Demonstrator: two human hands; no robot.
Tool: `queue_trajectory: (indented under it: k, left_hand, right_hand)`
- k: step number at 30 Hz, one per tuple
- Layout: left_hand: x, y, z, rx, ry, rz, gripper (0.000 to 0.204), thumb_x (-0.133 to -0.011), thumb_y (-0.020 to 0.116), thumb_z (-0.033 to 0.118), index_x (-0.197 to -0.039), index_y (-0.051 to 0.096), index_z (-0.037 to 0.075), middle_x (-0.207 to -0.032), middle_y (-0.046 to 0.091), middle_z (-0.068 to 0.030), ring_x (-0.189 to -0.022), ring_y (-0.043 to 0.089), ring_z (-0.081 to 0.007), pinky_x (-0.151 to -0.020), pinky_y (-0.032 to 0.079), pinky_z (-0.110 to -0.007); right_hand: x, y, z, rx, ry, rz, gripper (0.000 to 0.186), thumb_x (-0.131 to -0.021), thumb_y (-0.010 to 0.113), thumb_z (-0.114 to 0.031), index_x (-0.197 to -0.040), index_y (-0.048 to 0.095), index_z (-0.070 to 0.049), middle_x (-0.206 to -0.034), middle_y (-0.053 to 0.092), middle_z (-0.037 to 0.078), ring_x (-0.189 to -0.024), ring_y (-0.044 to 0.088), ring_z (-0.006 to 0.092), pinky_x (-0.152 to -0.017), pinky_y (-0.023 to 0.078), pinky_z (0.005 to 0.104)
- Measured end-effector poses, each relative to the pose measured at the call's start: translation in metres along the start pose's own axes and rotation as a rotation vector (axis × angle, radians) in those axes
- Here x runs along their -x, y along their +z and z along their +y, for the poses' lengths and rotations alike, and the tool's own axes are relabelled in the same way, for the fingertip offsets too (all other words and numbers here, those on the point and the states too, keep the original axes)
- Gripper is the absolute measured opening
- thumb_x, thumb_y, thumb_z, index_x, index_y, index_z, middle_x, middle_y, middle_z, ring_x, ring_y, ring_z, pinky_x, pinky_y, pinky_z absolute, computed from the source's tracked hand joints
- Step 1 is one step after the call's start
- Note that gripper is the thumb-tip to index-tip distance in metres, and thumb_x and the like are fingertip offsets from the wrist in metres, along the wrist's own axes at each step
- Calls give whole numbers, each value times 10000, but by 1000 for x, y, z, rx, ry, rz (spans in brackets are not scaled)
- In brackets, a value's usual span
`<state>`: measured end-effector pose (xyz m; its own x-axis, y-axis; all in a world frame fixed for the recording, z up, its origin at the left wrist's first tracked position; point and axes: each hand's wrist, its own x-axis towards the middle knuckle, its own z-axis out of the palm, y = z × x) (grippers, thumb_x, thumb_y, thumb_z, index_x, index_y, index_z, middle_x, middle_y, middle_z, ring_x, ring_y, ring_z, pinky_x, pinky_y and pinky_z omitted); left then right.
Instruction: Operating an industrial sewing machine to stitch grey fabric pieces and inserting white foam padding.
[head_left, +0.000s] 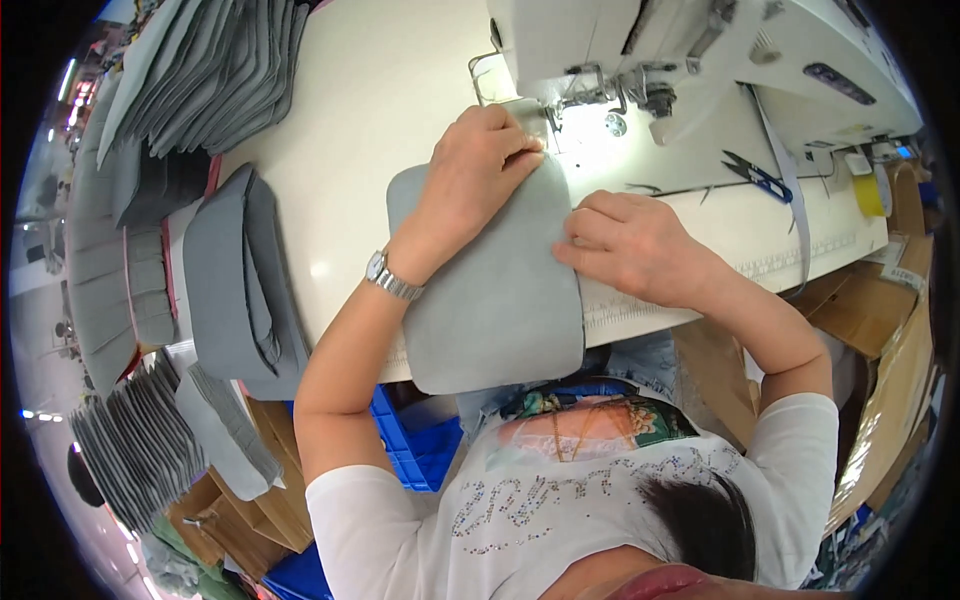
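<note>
Fabric panel (490, 290) lies on the surface (380, 80), left hand (480, 165) pinching its far end. Right hand (640, 250) curls its grip at the panel's right edge, hold unclear.

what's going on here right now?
A person is at a white sewing machine with both hands on or beside a gray panel. The left hand is at its far end, fingertips near the lit needle area; the right hand is at its right edge, fingers curled. Grip isn't clear for either. More gray pieces lie to the left.
</note>
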<state>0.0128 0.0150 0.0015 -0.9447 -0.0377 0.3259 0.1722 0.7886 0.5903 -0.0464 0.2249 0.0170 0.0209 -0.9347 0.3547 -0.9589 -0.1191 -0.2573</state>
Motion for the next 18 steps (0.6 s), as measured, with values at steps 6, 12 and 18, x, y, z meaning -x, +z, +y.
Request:
queue_trajectory:
  k: [6,12,18]
  left_hand:
    - [-8,-1,1,12,-83,-19,102,-760,695,101,-787,682,4,-797,615,-99,-788,584,-270,-699,483,-383]
    - [-12,-5,0,17,-125,-46,84,-778,673,63,-822,680,-9,-799,638,-93,-738,601,-234,-676,488,-346]
    - [-18,-9,4,175,-307,-86,113,-776,665,34,-872,638,-22,-739,640,-95,-662,617,-188,-638,491,-302]
  right_hand:
    - [-6,10,16,78,-133,126,159,-651,616,-107,-789,591,-35,-971,608,101,-975,621,243,-785,542,343]
    - [-6,9,21,34,-89,90,177,-691,638,-110,-860,627,-58,-1043,628,104,-1021,626,242,-833,546,375]
    - [-3,14,17,16,-83,136,149,-679,636,-101,-809,607,-36,-1005,632,103,-997,638,228,-814,541,352]
